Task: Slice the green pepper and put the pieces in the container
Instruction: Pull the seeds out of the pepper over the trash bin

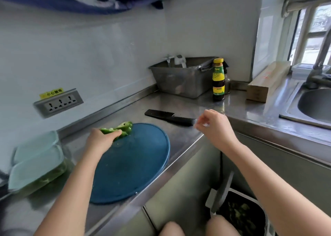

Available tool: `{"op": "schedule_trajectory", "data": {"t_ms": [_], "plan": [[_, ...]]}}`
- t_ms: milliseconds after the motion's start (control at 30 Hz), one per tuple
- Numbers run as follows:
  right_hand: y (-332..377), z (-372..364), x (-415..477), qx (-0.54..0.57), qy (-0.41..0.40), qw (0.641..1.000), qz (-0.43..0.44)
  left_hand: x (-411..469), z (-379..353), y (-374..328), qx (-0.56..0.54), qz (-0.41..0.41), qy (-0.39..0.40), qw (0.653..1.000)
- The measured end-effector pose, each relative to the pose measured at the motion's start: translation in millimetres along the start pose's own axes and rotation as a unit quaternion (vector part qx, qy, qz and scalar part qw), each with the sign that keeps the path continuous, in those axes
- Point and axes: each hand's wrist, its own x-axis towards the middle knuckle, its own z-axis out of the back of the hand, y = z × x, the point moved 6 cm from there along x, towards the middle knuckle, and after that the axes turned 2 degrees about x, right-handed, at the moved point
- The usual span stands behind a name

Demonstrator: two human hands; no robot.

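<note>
While the knife lies unheld, the green pepper (118, 129) is gripped at the far left edge of the board.

At lower left, a pale lidded container (35, 161) showing green through its clear wall is seen, nearest the left hand (103, 137), whose fingers are closed over glossy, partly cut pepper; its long axis runs left to right. The round blue board (132, 164), matte plastic, is set on a brushed steel counter (188, 101). Right of centre, the black knife (169, 116) is laid handle toward the right hand (212, 126), which is held empty and loosely curled just beside it, so a regrip is probably next.
</note>
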Motion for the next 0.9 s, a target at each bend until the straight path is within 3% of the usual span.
{"op": "schedule_trajectory", "data": {"t_ms": [200,367,467,633,767,900], "plan": [[33,-61,10,0.036,0.082,0.996,0.018,11,6,30,0.068,0.034,0.029,0.997],[33,-79,11,0.061,0.081,0.995,0.01,21,12,2,0.191,-0.064,-0.005,0.979],[29,-75,13,0.062,0.072,0.995,-0.002,25,-4,-37,0.286,-0.12,0.005,0.951],[18,-59,12,0.059,0.052,0.997,-0.013,55,-47,-44,0.469,-0.057,0.114,0.874],[5,-38,8,0.061,0.035,0.997,-0.031,65,-59,-48,0.448,-0.062,0.094,0.887],[-2,-11,6,0.071,-0.01,0.997,-0.015,35,-71,-71,0.227,-0.157,0.092,0.957]]}}
